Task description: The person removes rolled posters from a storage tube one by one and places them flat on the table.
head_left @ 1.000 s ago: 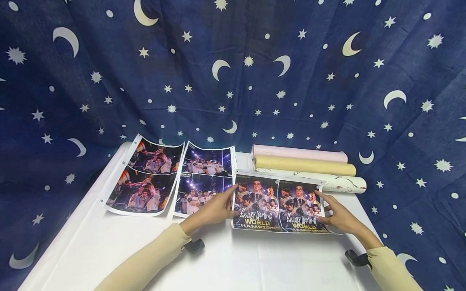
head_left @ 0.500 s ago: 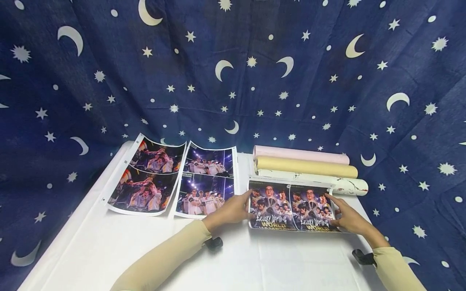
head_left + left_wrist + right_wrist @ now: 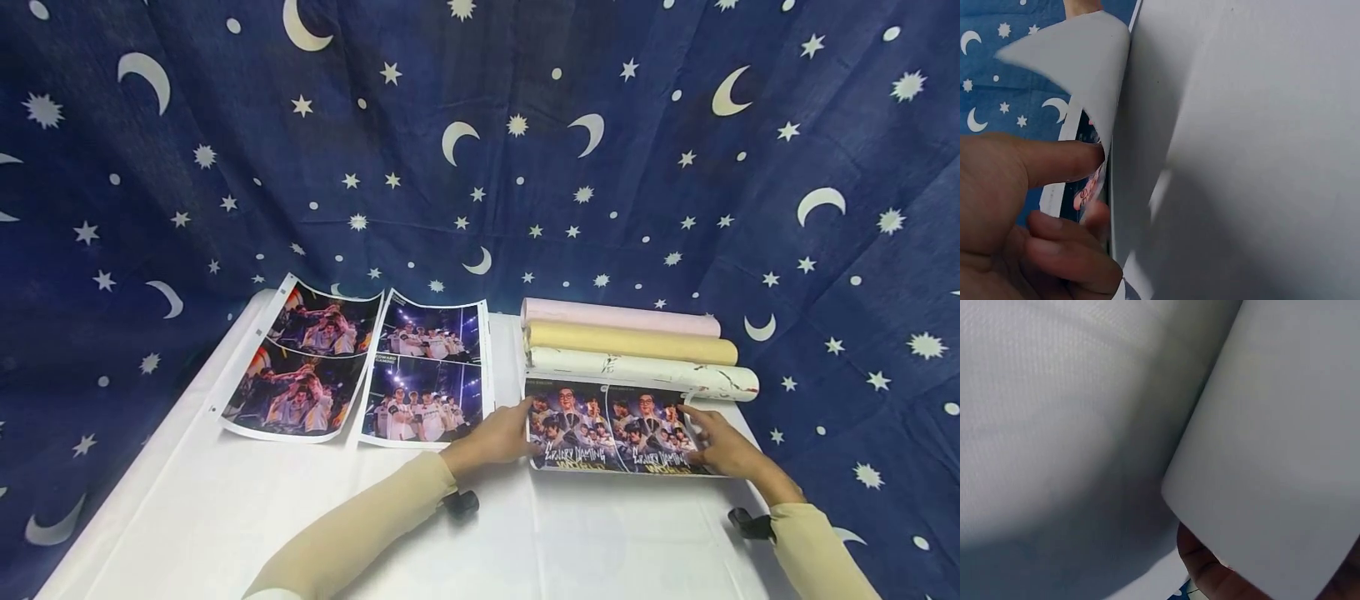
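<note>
A printed poster sheet (image 3: pixel 577 425) carries two matching pictures of a group over big lettering. My left hand (image 3: pixel 497 437) pinches its left edge, and my right hand (image 3: pixel 723 443) grips the right edge. The sheet's lower part bends under, cutting off the bottom lettering. In the left wrist view the white back (image 3: pixel 1079 53) of the poster curls up past the thumb and fingers. The right wrist view is mostly filled by the sheet's white back (image 3: pixel 1272 425), with my right fingers (image 3: pixel 1210 569) partly hidden behind its edge.
Right behind the poster lie a white patterned roll (image 3: pixel 675 375), a yellow roll (image 3: pixel 630 343) and a pink roll (image 3: pixel 615 317). Two more photo sheets, one at far left (image 3: pixel 300 392) and one beside it (image 3: pixel 427 400), lie on the white-covered table (image 3: pixel 360 517). A starry blue cloth (image 3: pixel 480 125) hangs behind.
Both hands have carried the poster to the right, and its top edge sits lower in view. More of the white patterned roll shows. Less of the poster's bottom lettering is visible.
</note>
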A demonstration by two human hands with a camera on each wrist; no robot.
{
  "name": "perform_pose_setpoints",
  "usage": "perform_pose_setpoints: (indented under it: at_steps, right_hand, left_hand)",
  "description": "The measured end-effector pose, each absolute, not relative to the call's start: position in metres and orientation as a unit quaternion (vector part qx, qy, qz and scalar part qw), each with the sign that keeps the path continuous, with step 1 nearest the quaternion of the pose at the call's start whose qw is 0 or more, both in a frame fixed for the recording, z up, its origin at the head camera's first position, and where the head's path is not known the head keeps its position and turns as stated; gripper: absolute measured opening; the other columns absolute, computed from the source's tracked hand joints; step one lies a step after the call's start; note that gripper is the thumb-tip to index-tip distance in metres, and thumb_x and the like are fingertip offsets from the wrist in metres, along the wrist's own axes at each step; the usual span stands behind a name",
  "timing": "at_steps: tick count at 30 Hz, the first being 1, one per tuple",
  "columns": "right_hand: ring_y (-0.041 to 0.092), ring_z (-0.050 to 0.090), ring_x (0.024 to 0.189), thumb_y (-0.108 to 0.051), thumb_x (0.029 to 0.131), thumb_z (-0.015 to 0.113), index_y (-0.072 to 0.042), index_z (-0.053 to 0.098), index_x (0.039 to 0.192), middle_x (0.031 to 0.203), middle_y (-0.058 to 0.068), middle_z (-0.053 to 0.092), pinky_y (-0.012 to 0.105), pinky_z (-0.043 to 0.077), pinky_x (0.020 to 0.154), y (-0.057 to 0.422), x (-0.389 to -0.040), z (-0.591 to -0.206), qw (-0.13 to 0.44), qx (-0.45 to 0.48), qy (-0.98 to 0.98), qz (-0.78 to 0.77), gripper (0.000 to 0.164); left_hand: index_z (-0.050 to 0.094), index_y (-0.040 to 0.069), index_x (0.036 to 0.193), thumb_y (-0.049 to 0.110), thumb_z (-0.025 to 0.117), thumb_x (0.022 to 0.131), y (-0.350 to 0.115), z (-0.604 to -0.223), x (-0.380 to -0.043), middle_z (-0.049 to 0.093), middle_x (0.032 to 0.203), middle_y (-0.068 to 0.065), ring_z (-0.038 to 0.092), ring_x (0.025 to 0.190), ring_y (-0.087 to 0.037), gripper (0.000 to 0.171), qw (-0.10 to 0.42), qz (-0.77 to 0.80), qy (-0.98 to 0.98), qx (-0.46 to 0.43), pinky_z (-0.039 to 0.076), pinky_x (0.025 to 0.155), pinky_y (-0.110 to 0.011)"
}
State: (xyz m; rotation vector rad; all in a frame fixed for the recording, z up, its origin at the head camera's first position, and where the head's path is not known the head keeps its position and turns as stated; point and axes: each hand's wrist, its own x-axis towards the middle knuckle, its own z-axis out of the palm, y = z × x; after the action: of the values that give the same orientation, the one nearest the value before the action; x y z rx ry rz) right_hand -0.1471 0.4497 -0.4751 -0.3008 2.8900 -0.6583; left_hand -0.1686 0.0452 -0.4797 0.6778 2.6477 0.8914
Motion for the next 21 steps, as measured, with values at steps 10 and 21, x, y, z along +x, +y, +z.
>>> perform_pose_setpoints:
  at_steps: [10, 21]
  right_hand:
    - [0.032, 0.059, 0.09, -0.02, 0.085, 0.075, 0.009, 0.044, 0.138, 0.113, 0.032, 0.053, 0.036, 0.048, 0.069, 0.453, -0.148, -0.466, 0.09, -0.087, 0.968, -0.217, 0.067]
    - [0.048, 0.058, 0.11, -0.031, 0.096, 0.063, -0.001, 0.051, 0.138, 0.134, 0.026, 0.051, 0.065, 0.047, 0.082, 0.4, -0.138, -0.426, -0.052, -0.088, 0.975, -0.195, 0.052]
  left_hand:
    - [0.04, -0.003, 0.145, 0.027, 0.071, 0.088, 0.031, -0.468, -0.163, 0.059, 0.068, 0.006, 0.049, 0.05, -0.005, 0.072, 0.133, 0.369, 0.887, 0.243, 0.044, 0.05, -0.019]
    - [0.057, 0.008, 0.132, 0.02, 0.058, 0.096, -0.022, -0.454, -0.16, 0.069, 0.095, 0.0, 0.056, 0.061, -0.002, 0.039, 0.075, 0.456, 0.847, 0.262, 0.049, 0.059, -0.02]
